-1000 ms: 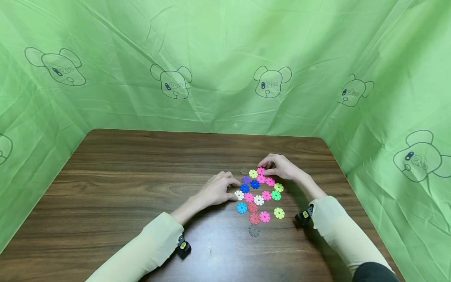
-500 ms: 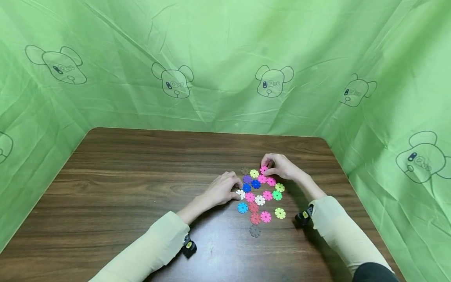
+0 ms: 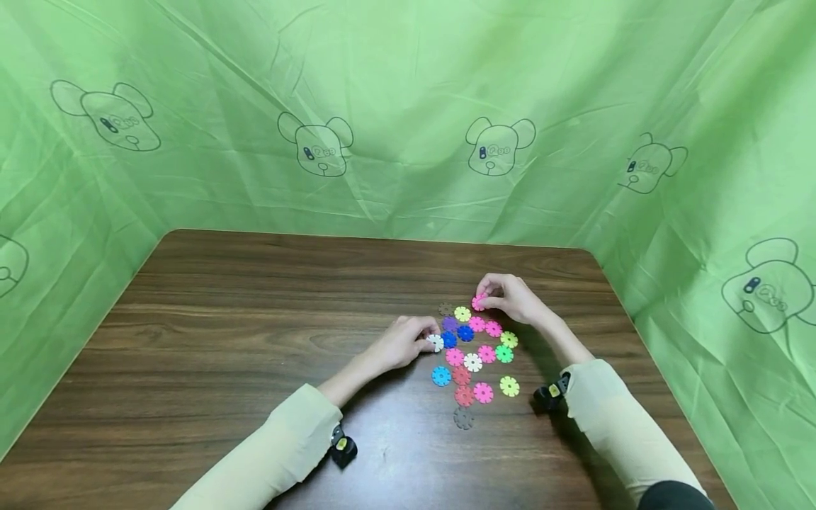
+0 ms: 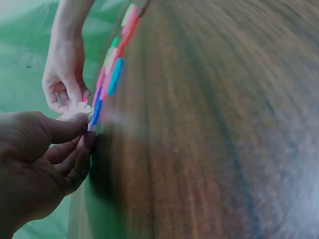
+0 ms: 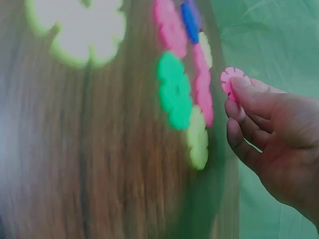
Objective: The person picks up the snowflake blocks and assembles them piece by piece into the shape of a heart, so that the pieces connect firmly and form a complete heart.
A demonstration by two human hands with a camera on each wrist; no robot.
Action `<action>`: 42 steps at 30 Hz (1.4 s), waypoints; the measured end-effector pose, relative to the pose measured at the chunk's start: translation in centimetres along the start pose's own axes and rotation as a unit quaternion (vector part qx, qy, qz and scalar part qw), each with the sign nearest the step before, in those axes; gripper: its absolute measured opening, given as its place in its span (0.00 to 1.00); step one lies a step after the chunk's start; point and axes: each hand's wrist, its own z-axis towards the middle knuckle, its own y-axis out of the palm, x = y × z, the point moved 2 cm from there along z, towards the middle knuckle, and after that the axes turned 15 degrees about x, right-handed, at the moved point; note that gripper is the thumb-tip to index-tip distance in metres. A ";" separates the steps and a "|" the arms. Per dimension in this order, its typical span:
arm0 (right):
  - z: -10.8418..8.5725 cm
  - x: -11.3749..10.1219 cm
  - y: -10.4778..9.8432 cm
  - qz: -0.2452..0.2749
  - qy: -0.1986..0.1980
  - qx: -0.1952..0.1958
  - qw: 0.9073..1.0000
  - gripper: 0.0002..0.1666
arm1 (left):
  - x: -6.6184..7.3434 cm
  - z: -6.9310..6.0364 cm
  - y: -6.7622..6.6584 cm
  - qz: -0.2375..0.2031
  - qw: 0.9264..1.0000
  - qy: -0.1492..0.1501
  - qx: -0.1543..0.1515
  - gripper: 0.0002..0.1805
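Observation:
My left hand (image 3: 401, 343) pinches a white notched disc (image 3: 436, 343) between thumb and fingers, at the left side of a cluster of coloured discs. In the left wrist view the white disc (image 4: 79, 109) stands tilted up off the table. A pink notched disc (image 3: 479, 302) is pinched by my right hand (image 3: 513, 297) at the far side of the cluster. The right wrist view has that pink disc (image 5: 232, 82) raised clear of the tabletop. Near the left hand lie a blue disc (image 3: 449, 340) and a purple disc (image 3: 450, 324). Below the right hand is another pink disc (image 3: 477, 324).
Several more discs lie flat on the brown wooden table (image 3: 255, 340), among them a green one (image 3: 504, 353), a light blue one (image 3: 441, 375), a yellow one (image 3: 509, 386) and a grey one (image 3: 463, 418). A green curtain (image 3: 408, 198) hangs behind the table.
The right hand has lifted the pink disc away from the cluster, up and slightly right. My left hand has picked up the white disc from its place at the cluster's left side.

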 end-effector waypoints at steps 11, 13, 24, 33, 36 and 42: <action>-1.3 -4.0 0.6 0.093 0.044 0.049 0.994 0.09 | -0.9 -1.0 -3.0 -0.117 0.985 -0.098 0.081 0.13; -1.5 -4.7 0.9 0.103 0.046 0.054 0.992 0.09 | -0.9 -1.2 -3.6 -0.123 0.982 -0.106 0.099 0.15; -2.4 -7.6 2.0 0.158 0.025 0.077 0.984 0.10 | -0.8 -1.8 -5.6 -0.271 0.919 -0.208 0.196 0.13; -3.0 -10.0 3.0 0.197 0.004 0.091 0.976 0.08 | 0.0 -2.1 -5.8 -0.363 0.877 -0.243 0.198 0.13; -3.1 -10.5 3.2 0.204 -0.009 0.097 0.974 0.07 | 0.2 -2.2 -5.8 -0.385 0.869 -0.243 0.193 0.14; -3.1 -11.2 3.8 0.211 -0.025 0.100 0.972 0.05 | 0.4 -2.2 -6.0 -0.400 0.866 -0.235 0.186 0.14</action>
